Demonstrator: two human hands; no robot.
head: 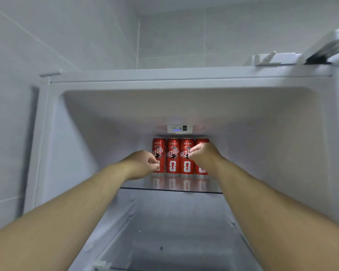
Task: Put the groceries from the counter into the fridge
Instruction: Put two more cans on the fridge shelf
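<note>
**A:** Red cans (173,157), four of them, stand upright in a touching row at the back of the glass shelf (170,189) inside the fridge (184,75). This is all the head view gives. What can go wrong from here?

**B:** The left hand (143,163) is at 9 o'clock of the row, its fingers (154,160) curled against the outer can. The right hand (204,155) is at 3 o'clock and covers most of the last can, fingers curled too. If they really grip, I cannot tell. I think a careless push from either side may tip one can into its neighbours. A fallen can could then roll to the shelf edge at 6 o'clock and drop.

**A:** And the writing?

**B:** Each can has white Chinese characters, which I cannot read with certainty. Under a white trophy shape are the small letters "FIFA". The control panel (179,129) at 12 o'clock above the row shows a blue light, and its text is too small to read.
</note>
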